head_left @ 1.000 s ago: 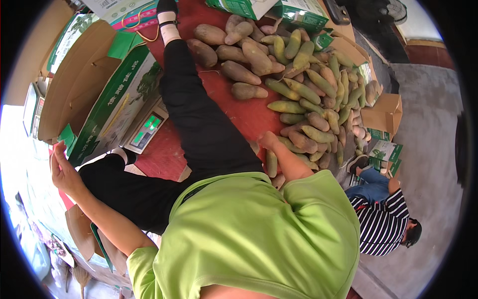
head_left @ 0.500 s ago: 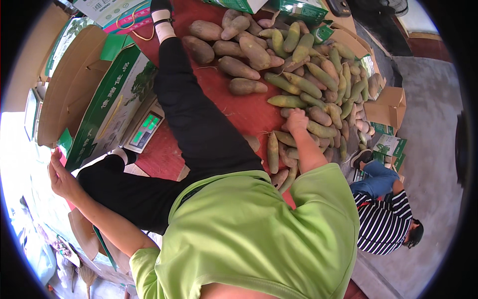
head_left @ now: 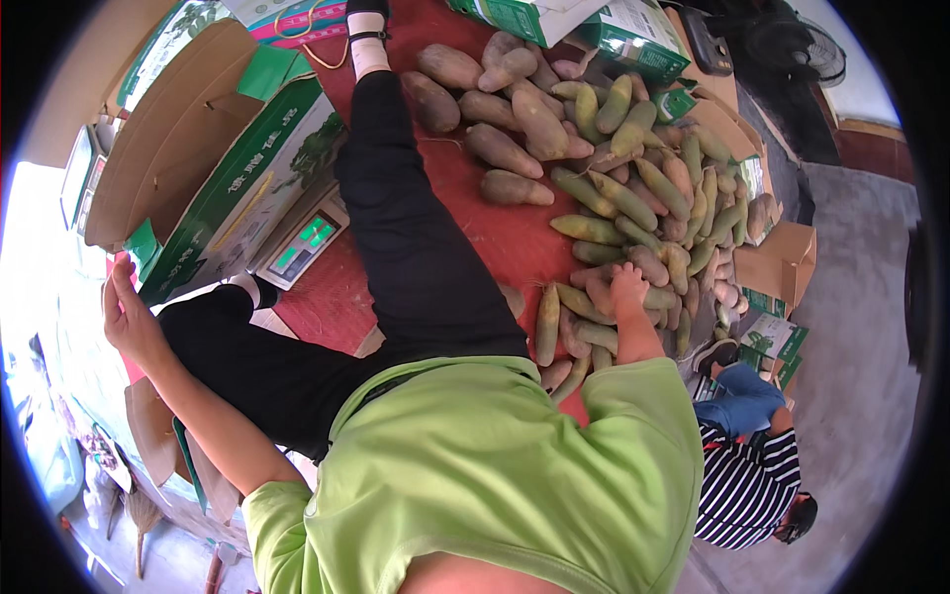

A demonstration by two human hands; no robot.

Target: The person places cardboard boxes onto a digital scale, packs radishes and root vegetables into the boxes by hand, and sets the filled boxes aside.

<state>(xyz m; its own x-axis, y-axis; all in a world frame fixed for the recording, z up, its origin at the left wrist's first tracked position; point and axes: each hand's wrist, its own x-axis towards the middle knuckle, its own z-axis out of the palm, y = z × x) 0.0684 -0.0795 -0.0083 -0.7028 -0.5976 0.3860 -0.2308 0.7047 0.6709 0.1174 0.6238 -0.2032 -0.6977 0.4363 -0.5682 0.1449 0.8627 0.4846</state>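
Observation:
I sit on a red mat [head_left: 475, 213] in a green shirt and black trousers, legs stretched forward. My right hand [head_left: 626, 285] reaches out to a heap of long green and brownish fruits [head_left: 633, 198] and lies on a brownish fruit [head_left: 598, 295] at the heap's near edge; its grip is unclear. My left hand [head_left: 129, 319] is raised far out to the left, fingers apart and holding nothing, near the corner of an open green-and-brown cardboard box [head_left: 213, 163].
A small weighing scale with a green display [head_left: 302, 243] stands by my left leg. Green-printed boxes [head_left: 554, 20] line the far side. Brown cartons [head_left: 782, 262] lie to the right. A person in a striped shirt [head_left: 747, 485] crouches at the lower right.
My right hand has moved rightward along the near edge of the fruit heap. My left hand stays raised at the left, shifted slightly.

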